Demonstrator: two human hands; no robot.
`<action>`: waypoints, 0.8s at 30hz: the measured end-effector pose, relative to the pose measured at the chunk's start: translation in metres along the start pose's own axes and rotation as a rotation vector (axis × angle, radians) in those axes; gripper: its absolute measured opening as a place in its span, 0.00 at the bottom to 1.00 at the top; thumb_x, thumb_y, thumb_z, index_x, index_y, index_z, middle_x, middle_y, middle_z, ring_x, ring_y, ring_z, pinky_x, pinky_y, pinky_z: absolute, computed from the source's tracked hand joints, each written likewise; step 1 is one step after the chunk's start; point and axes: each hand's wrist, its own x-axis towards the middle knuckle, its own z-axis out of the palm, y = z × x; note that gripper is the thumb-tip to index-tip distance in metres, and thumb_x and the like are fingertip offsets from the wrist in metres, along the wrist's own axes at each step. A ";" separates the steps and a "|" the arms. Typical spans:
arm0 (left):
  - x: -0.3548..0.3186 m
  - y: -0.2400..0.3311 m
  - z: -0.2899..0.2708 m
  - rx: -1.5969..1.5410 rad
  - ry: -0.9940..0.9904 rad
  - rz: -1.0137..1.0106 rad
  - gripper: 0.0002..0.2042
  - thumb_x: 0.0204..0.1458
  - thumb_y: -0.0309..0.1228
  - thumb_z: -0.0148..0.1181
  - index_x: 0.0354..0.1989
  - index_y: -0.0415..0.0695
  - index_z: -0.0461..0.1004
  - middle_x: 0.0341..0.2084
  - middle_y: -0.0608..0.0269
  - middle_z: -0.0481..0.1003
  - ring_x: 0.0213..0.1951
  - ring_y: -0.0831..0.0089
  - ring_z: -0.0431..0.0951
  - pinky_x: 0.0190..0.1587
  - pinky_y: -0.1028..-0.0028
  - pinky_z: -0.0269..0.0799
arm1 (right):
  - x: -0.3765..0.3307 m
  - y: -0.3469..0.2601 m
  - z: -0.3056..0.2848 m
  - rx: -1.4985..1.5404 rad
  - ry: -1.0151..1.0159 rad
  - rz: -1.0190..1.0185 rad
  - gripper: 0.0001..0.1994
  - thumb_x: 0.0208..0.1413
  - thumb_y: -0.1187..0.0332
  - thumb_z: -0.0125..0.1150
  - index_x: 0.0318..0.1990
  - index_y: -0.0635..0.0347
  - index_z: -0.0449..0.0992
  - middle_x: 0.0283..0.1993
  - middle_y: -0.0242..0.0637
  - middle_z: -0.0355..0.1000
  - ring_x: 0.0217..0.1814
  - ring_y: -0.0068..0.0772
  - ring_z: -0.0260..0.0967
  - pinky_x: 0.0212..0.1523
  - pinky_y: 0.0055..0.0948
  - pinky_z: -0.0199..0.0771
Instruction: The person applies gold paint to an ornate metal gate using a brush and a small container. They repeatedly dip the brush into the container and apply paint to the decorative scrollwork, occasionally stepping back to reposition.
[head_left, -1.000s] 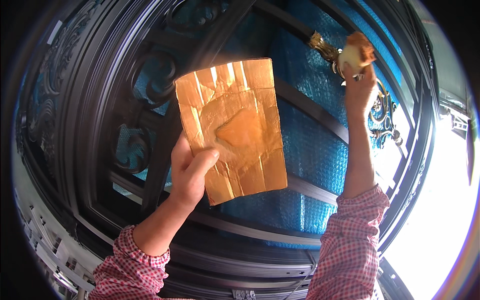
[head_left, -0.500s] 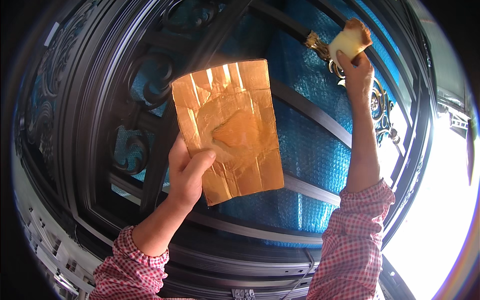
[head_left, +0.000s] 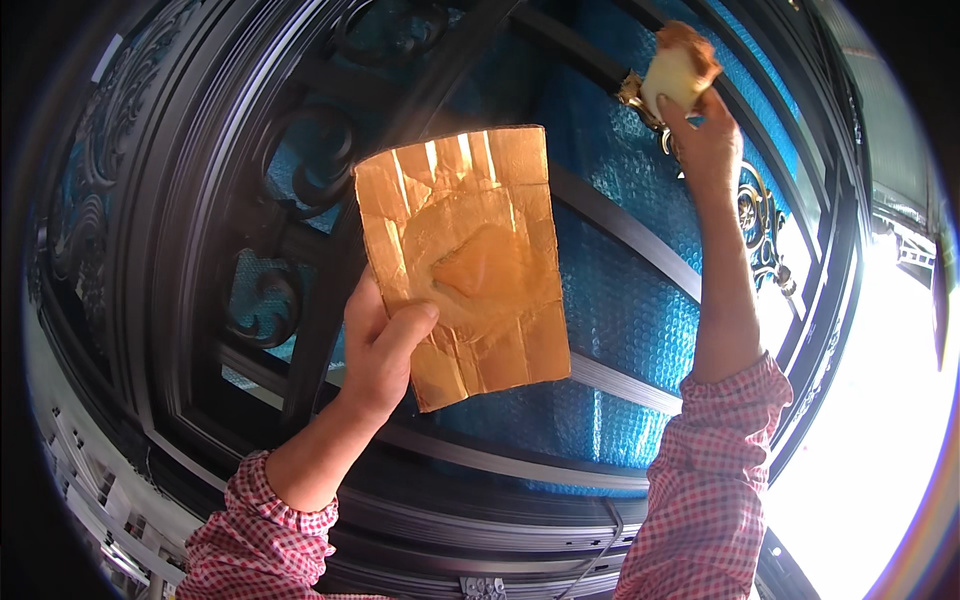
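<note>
In my left hand (head_left: 385, 345) is a piece of cardboard (head_left: 500, 350) coated in shiny gold paint, with a wet puddle at its middle; my thumb lies on its face and the other fingers are behind it. My right hand (head_left: 708, 145) reaches up to the far right, closed on a pale sponge (head_left: 672, 80) whose upper edge is stained gold-brown. The sponge is at the gilded end of a scroll ornament (head_left: 765, 225) on a dark metal gate (head_left: 625, 225). Part of that ornament is hidden behind my right hand and wrist.
Blue bubble wrap (head_left: 610, 310) shows behind the gate's bars. Dark unpainted scrollwork (head_left: 265, 300) stands at the left. Bright light (head_left: 860, 430) floods the right side. A thin cable (head_left: 612, 540) hangs near the lower bars.
My right hand has moved the sponge a little left and farther up along the ornament. The cardboard in my left hand has shifted slightly to the right.
</note>
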 end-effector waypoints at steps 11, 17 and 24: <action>0.002 0.003 0.000 0.026 -0.012 0.001 0.22 0.44 0.22 0.43 0.51 0.33 0.57 0.42 0.59 0.66 0.43 0.79 0.65 0.48 0.75 0.61 | 0.026 0.010 -0.021 -0.078 -0.093 0.225 0.16 0.37 0.59 0.57 0.32 0.63 0.74 0.26 0.41 0.70 0.29 0.35 0.70 0.34 0.32 0.67; 0.001 0.010 0.003 0.048 -0.042 0.034 0.22 0.44 0.22 0.43 0.51 0.32 0.56 0.43 0.59 0.66 0.45 0.78 0.64 0.48 0.75 0.60 | 0.053 0.013 -0.026 0.101 -0.072 0.188 0.19 0.38 0.56 0.58 0.32 0.65 0.73 0.28 0.44 0.71 0.31 0.39 0.69 0.36 0.35 0.66; 0.001 0.009 0.003 0.010 -0.030 0.012 0.22 0.44 0.21 0.43 0.52 0.32 0.55 0.44 0.58 0.66 0.45 0.77 0.65 0.48 0.74 0.61 | 0.058 0.012 -0.018 -0.103 -0.293 0.244 0.18 0.38 0.58 0.56 0.35 0.61 0.75 0.30 0.45 0.72 0.35 0.39 0.70 0.39 0.33 0.67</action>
